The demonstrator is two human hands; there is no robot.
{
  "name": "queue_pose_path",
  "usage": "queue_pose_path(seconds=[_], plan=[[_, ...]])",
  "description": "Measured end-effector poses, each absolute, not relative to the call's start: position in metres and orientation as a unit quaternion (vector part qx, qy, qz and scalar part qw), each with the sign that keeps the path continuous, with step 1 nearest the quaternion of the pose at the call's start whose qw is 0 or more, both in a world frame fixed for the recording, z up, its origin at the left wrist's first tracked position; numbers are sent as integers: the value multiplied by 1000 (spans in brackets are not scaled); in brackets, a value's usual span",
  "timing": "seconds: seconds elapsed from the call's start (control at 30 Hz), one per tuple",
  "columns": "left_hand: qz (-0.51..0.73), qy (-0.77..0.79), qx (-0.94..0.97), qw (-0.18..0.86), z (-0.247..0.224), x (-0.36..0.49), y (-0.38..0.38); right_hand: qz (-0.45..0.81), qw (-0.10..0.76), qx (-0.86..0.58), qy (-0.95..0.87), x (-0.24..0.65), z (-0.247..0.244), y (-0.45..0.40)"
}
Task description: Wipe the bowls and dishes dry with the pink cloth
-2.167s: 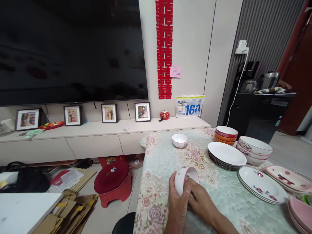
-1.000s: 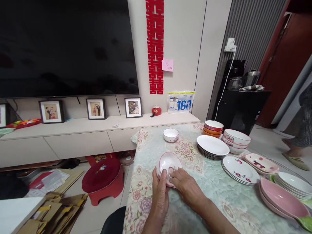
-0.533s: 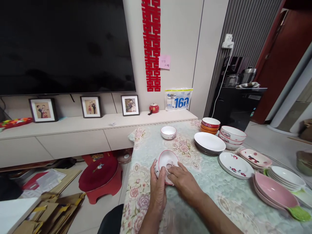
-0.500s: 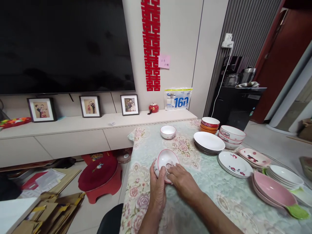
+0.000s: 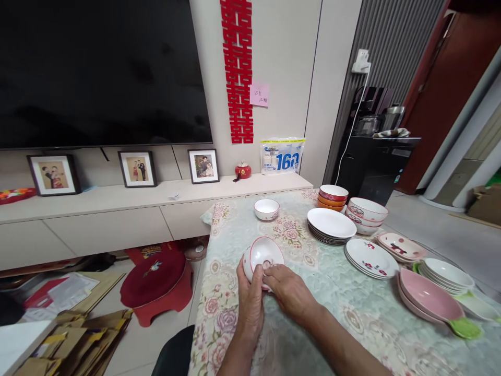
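Note:
A white bowl with a red rim (image 5: 263, 251) is tilted above the near part of the table, its inside facing up and toward me. My left hand (image 5: 250, 297) grips its left and lower side, thumb at the rim. At the bowl's lower right, my right hand (image 5: 291, 290) has its fingers curled over the rim and partly inside; whether it pinches the rim is hard to tell. Farther back, a similar small bowl (image 5: 266, 210) stands upright on the flowered tablecloth (image 5: 230, 250).
On the right stand orange and red bowls (image 5: 332, 201), larger white bowls (image 5: 367, 210), stacked white plates (image 5: 331, 223), flowered plates (image 5: 371, 258), pink dishes (image 5: 429, 295) and small white dishes (image 5: 448, 274). A red stool (image 5: 156, 284) is left of the table.
The whole view has shifted slightly, moving the scene a little left and up. Both hands are still at the bowl, which has turned slightly.

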State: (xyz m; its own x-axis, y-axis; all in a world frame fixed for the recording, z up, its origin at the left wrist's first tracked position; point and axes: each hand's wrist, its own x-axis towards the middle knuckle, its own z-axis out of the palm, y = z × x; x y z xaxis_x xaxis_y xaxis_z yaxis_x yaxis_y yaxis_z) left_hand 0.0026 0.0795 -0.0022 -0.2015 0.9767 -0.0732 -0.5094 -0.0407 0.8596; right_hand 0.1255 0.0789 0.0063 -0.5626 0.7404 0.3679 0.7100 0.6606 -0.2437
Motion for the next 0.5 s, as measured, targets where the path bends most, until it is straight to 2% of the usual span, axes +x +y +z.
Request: queue_pose_path(seconds=[0.2,0.33,0.4,0.5], plan=[[677,394,290,550,0,10,72,90,304,-462,-828,109,5,69],[672,391,283,562,-1,2,77,92,262,-387,-880,116,9,74],[672,384,280,568,0,-1,80,48,228,-385,-893,122,8,79],[673,374,285,571,3,1,79,4,227,-408,-884,124,1,82]])
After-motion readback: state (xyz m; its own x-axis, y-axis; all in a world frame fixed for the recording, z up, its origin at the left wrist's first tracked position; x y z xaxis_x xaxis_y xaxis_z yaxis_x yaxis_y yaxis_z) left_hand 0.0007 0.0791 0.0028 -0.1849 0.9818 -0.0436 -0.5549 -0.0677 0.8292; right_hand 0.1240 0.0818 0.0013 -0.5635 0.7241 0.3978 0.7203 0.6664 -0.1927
